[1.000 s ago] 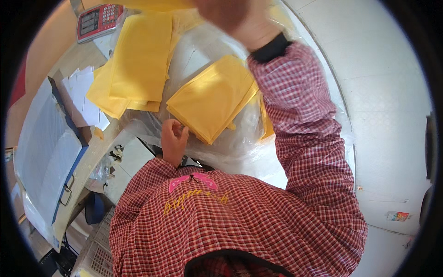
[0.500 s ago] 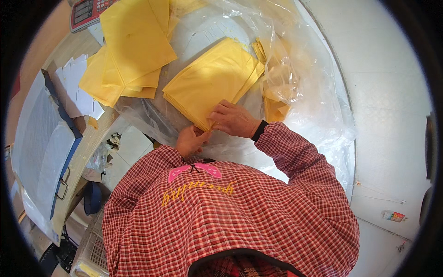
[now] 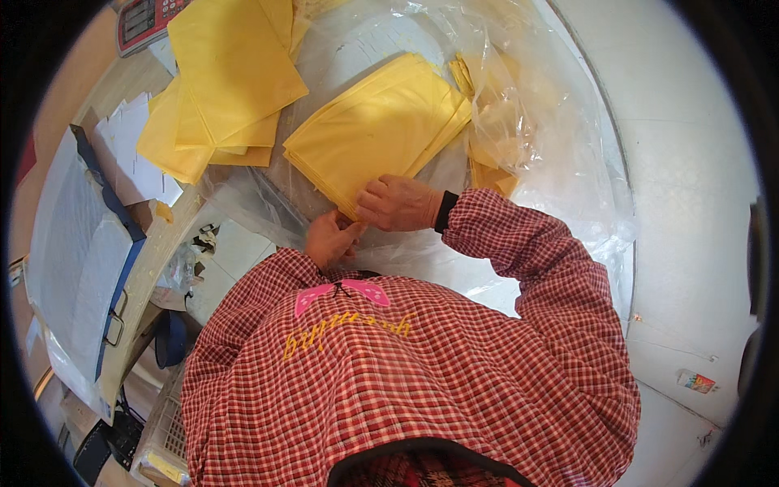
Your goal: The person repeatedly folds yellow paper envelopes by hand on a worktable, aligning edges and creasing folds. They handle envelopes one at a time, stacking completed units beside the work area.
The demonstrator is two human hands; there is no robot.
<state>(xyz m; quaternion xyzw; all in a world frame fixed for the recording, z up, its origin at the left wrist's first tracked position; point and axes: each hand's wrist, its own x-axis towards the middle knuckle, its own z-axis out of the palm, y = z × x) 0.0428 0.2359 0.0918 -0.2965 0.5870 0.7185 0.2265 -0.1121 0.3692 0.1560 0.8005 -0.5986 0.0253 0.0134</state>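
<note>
A stack of flat yellow sheets, cloth or soft bags by their look (image 3: 373, 126), lies fanned on clear plastic in front of me. My left hand (image 3: 331, 240) grips the stack's near corner, thumb on top and fingers curled beneath. Right beside it, my right hand (image 3: 398, 203) has its fingers bent over the same corner, pressing on the edges. The fingertips of both hands almost meet there, and how many sheets each one pinches is hidden. Further left rests a second pile of yellow sheets (image 3: 231, 73), untouched.
Clear plastic sheeting (image 3: 560, 154) spreads under and right of the stack, with more yellow pieces (image 3: 495, 166) beneath it. At the left are white papers (image 3: 134, 150), a blue-edged board with a handle (image 3: 85, 243) and a red calculator-like device (image 3: 146, 24). A small packet (image 3: 696, 381) lies on the floor.
The stack's sheets have fanned out slightly more at the far right. My right hand has shifted a little left along the corner, closer to my left hand. The view has moved slightly.
</note>
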